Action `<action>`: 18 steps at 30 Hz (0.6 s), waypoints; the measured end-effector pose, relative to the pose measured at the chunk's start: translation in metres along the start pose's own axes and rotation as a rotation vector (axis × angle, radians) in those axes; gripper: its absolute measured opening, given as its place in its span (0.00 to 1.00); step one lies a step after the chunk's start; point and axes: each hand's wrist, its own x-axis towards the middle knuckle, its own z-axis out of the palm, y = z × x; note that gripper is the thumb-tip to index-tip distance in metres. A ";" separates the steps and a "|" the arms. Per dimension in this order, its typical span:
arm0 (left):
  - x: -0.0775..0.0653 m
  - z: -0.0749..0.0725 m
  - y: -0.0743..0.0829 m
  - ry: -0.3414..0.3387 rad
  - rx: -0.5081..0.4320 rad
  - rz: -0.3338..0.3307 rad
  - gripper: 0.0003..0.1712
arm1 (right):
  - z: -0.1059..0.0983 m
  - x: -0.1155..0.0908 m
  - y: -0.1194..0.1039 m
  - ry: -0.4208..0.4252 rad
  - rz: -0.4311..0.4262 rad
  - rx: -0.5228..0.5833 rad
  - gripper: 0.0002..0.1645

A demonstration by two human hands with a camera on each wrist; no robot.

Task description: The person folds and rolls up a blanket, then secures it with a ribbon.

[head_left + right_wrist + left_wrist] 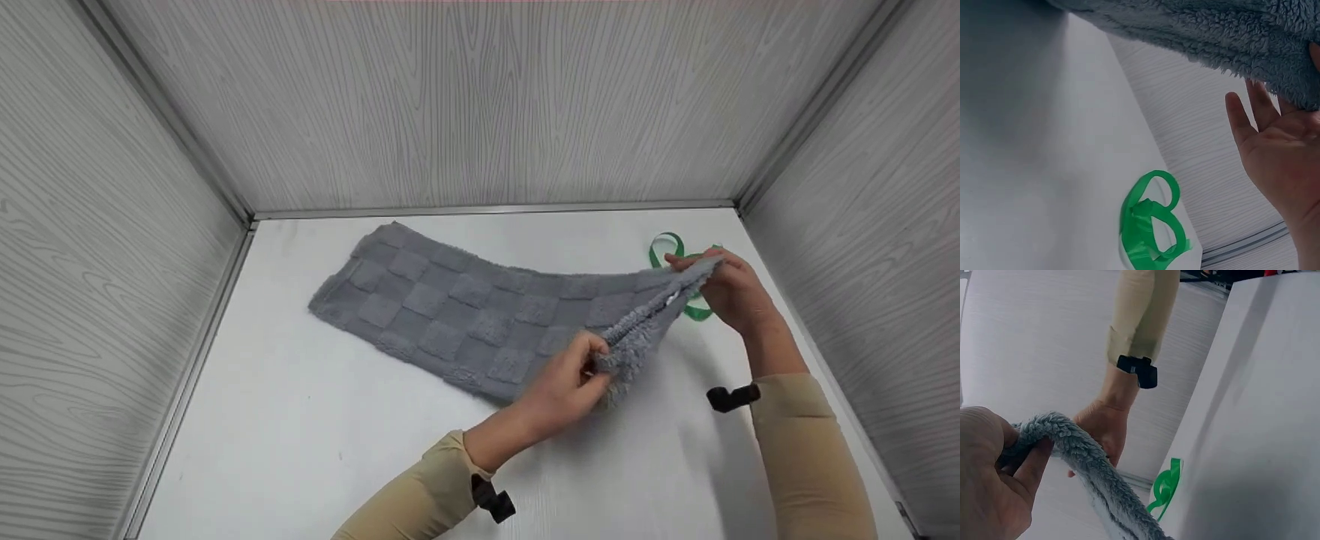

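Starting well to the left of both hands, a gray towel (487,315) (checkered with raised, fluffy squares) stretches over the white tabletop (300,435) toward them. The left hand (562,386) is closed, pinching the near corner of the towel's right end. Between the hands, that end is lifted off the tabletop. Looped green ribbon (699,312) lies just beside the right hand, partly hidden by it and the cloth. The right hand (739,296) grips the far corner with its thumb, some fingers fairly straight beneath the fabric.
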 end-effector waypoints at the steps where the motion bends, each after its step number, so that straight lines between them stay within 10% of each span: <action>1: -0.001 0.003 0.004 -0.004 -0.020 0.014 0.10 | 0.001 0.000 -0.005 -0.034 -0.011 0.040 0.24; 10: -0.011 0.008 0.039 -0.077 -0.145 0.135 0.13 | 0.025 0.013 -0.044 -0.179 -0.134 0.331 0.19; 18: -0.023 -0.048 0.021 0.112 -0.029 0.117 0.11 | 0.059 0.051 -0.041 -0.045 -0.027 -0.062 0.14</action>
